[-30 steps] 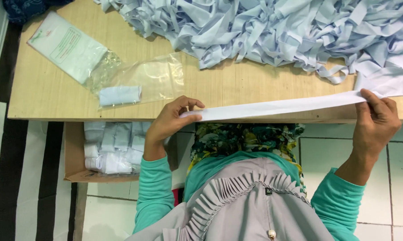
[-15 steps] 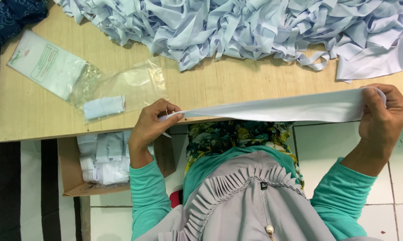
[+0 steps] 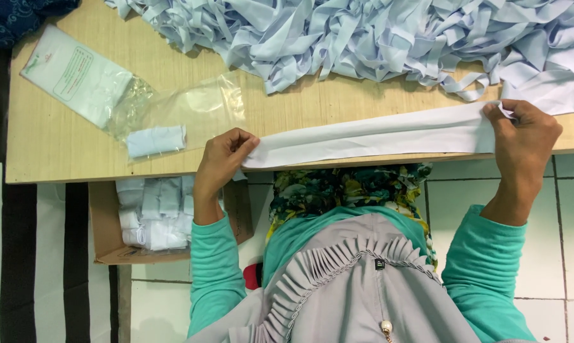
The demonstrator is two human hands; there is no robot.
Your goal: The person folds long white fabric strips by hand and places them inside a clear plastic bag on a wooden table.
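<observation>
As I look down, one white fabric strip (image 3: 376,136) spans two hands: left hand (image 3: 222,162) and right hand (image 3: 522,143) each pinch an end, curled.

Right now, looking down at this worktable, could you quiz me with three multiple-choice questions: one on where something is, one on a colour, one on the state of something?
1. Where is the cardboard box of folded cloth pieces?
A. On the table
B. On the floor beside the table's near edge
C. On the person's lap

2. What colour are the sleeves?
A. Teal green
B. Red
C. Black

3. How is the white fabric strip held?
A. Rolled into a ball
B. Hanging from one hand
C. Stretched flat between both hands

Answers: 1 B, the box sits on the tiles below the wooden table. 2 A, both arms show teal green. 3 C, the left hand pinches one end and the right hand the other.
</observation>
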